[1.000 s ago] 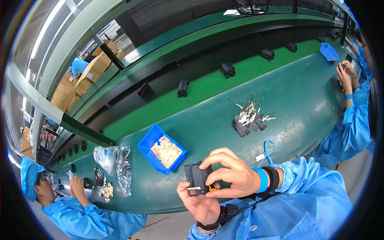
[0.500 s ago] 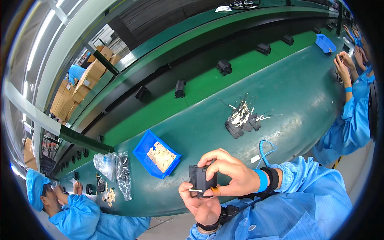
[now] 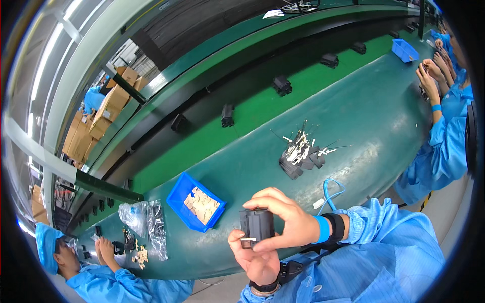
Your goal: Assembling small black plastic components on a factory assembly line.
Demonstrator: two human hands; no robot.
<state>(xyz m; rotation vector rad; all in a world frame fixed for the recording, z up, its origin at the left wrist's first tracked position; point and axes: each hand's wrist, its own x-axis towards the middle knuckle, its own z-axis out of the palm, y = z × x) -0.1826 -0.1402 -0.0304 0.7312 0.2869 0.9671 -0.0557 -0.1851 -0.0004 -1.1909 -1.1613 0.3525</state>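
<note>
A boxy black plastic housing (image 3: 259, 223) is held up between my two hands near the table's front edge. My right hand (image 3: 290, 217) grips it from the right, fingers over its top and thumb at its lower edge. Underneath, my left hand (image 3: 257, 260) supports the lower left corner with its fingers closed on it. A small white strip (image 3: 248, 239) lies across the housing's lower left, by my left fingertips. Beyond my hands is a pile of flat black pieces (image 3: 291, 169) with white strips (image 3: 302, 146) and thin dark wires.
A blue bin (image 3: 177, 204) of tan flat pieces (image 3: 203, 206) stands left of my hands, beside clear plastic bags (image 3: 157, 232). A coiled blue cord (image 3: 327, 194) lies at right. Black housings (image 3: 282, 86) line the green belt (image 3: 202, 136). Co-workers sit at far left (image 3: 111, 283) and right (image 3: 449, 136).
My right fingers have shifted from the housing's front face to its top edge, and more of that face shows. The whole view has shifted slightly. The left co-worker's hands have moved.
</note>
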